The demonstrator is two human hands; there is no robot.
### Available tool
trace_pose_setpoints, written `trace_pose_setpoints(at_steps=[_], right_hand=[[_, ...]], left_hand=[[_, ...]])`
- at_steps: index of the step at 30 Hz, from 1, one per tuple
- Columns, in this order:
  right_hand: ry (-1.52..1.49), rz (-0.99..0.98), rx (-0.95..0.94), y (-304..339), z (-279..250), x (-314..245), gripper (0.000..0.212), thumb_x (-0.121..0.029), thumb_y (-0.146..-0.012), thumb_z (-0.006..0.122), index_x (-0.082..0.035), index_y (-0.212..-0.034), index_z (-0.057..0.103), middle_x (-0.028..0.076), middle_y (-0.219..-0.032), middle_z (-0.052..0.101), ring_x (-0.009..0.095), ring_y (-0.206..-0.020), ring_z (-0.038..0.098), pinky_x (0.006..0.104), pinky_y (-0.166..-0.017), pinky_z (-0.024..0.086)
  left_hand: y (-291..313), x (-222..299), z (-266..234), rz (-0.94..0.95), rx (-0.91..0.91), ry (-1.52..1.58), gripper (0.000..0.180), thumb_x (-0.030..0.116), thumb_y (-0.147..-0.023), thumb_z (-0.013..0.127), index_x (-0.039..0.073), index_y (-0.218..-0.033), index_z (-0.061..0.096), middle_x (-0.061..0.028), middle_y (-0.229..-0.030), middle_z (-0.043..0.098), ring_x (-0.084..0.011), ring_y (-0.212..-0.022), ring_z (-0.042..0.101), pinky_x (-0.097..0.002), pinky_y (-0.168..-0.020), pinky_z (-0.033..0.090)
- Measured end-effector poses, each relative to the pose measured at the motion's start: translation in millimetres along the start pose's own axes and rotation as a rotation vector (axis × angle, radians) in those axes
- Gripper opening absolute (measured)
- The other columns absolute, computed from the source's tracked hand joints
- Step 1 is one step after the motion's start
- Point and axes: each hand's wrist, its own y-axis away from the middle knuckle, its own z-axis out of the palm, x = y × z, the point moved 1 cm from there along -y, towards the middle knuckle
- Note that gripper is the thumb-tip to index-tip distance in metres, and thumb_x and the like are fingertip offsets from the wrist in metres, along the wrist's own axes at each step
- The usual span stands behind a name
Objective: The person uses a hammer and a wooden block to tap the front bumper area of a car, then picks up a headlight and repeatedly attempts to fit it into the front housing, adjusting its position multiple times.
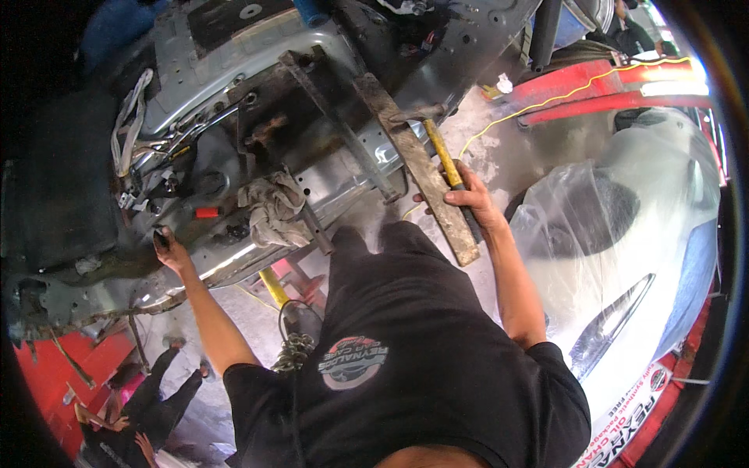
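This is an auto body repair shop. A stripped car shell [183, 97], its bare sheet metal exposed, fills the upper left, with shiny hand tools [204, 126] lying in it. At the right, a car [616, 304] sits under clear plastic sheeting [546, 214], near a red steel beam [577, 87] and dusty concrete floor [482, 140].
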Motion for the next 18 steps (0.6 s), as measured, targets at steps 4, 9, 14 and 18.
trace_pose_setpoints(at_steps=[4, 9, 14, 18], right_hand=[[0.178, 0.009, 0.050, 18.1, -36.9, 2.2, 0.086, -0.017, -0.074, 0.078, 0.007, -0.147, 0.040, 0.021, -0.133, 0.060, 0.032, -0.119, 0.066, 0.0380, -0.103, 0.050], [0.282, -0.019, 0.058, 62.3, -87.7, 9.2, 0.084, -0.024, -0.071, 0.083, 0.006, -0.143, 0.050, 0.015, -0.133, 0.059, 0.023, -0.129, 0.051, 0.0343, -0.113, 0.035], [0.370, 0.035, 0.175, 134.3, -160.7, 29.9, 0.092, -0.030, -0.074, 0.086, 0.005, -0.149, 0.046, 0.016, -0.137, 0.057, 0.027, -0.132, 0.050, 0.0350, -0.114, 0.034], [0.348, 0.070, 0.198, 206.7, -233.9, 45.2, 0.098, -0.033, -0.077, 0.079, 0.009, -0.154, 0.038, 0.026, -0.153, 0.049, 0.033, -0.143, 0.045, 0.0382, -0.118, 0.034]], left_hand=[[27.0, 54.8, -12.3, -0.116, 0.238, 0.435, 0.057, 0.046, -0.102, 0.067, -0.004, -0.128, 0.066, -0.0156, -0.122, 0.070, -0.0291, -0.105, 0.065, -0.0433, -0.097, 0.050], [86.2, 173.3, -2.7, -0.325, -0.094, 1.026, 0.044, 0.033, -0.102, 0.069, -0.001, -0.130, 0.063, -0.0137, -0.116, 0.070, -0.0277, -0.101, 0.066, -0.0453, -0.090, 0.053], [225.5, 316.2, 85.2, -0.147, -0.551, 0.904, 0.049, 0.021, -0.101, 0.070, 0.004, -0.142, 0.050, -0.0154, -0.113, 0.070, -0.0260, -0.094, 0.067, -0.0422, -0.078, 0.056], [349.3, 404.8, 152.8, -0.077, -1.010, 0.767, 0.055, 0.015, -0.096, 0.071, 0.006, -0.146, 0.049, -0.0159, -0.111, 0.069, -0.0254, -0.093, 0.068, -0.0417, -0.078, 0.057]])
